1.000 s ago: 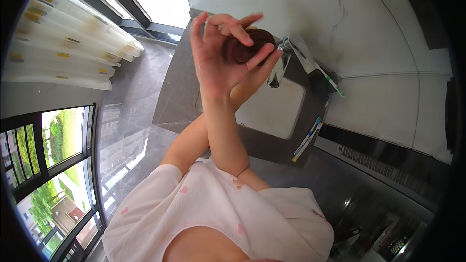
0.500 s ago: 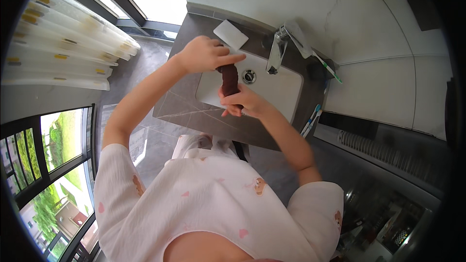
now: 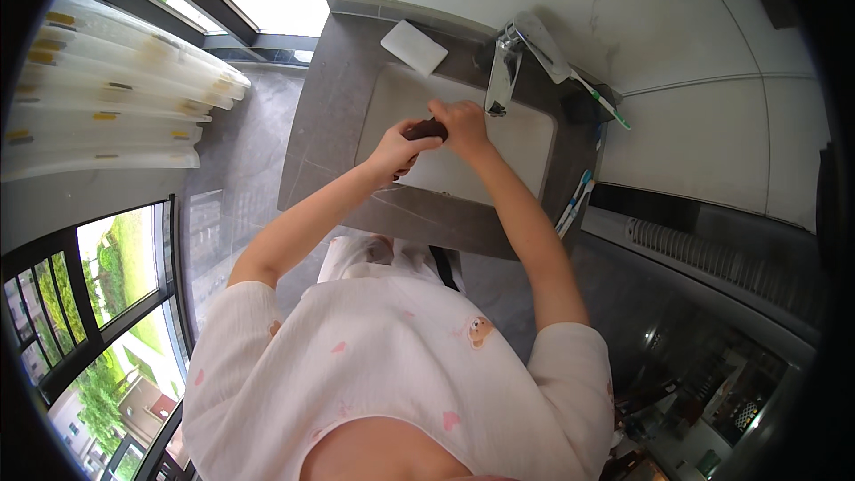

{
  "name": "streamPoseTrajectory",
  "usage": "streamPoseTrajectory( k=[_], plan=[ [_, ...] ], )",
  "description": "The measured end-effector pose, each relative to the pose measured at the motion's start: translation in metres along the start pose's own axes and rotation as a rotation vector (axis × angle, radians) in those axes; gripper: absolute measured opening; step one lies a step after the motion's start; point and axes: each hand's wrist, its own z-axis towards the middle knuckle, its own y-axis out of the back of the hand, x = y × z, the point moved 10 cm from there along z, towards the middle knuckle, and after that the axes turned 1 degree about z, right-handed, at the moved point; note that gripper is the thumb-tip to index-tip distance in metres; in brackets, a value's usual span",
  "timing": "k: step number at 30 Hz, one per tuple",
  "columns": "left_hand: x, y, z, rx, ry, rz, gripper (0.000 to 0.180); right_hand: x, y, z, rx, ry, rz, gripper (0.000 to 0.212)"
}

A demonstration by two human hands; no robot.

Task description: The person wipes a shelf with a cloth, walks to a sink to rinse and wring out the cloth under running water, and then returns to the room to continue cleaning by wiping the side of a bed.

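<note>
Over the white sink [image 3: 521,147], a dark brown cloth [image 3: 427,130] is bunched into a tight roll between my two hands. My left hand [image 3: 392,154] is closed round its lower left part, and a bit of brown shows below the fingers. At the other end my right hand [image 3: 463,127] is curled in a fist on the cloth, close to the chrome faucet [image 3: 504,80]. Most of the cloth is hidden inside the fingers. Both hands are side by side, and the drain is out of sight behind them.
A white rectangular block [image 3: 414,46] lies on the grey counter [image 3: 325,107] behind the sink. A green-and-white toothbrush [image 3: 598,100] sticks out right of the faucet. More toothbrushes [image 3: 574,203] lie at the counter's right edge. A patterned curtain [image 3: 116,98] hangs at left.
My left hand has come down toward me and my right hand has moved up and right. The cloth, stretched out lengthwise before, is now mostly gathered in my fists.
</note>
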Motion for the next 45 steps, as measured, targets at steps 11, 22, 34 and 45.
streamPoseTrajectory(
  k=[11, 22, 34, 45],
  plan=[
    [0.029, -0.023, -0.021, 0.593, 0.455, -0.29, 0.041, 0.049, 0.021, 0.006, -0.109, 0.444, 0.063, 0.01],
    [0.009, -0.012, -0.014, 0.475, 0.246, -0.286, 0.041, 0.062, 0.035, 0.017, 0.022, 0.529, 0.068, 0.019],
    [-0.152, 0.002, -0.064, -0.078, -0.831, 1.05, 0.045, 0.069, 0.025, -0.058, 0.392, -0.531, 2.313, 0.056],
    [-0.216, -0.043, -0.117, -0.351, -1.213, 0.613, 0.05, 0.146, 0.167, 0.076, 0.068, 0.529, 3.398, 0.054]
  ],
)
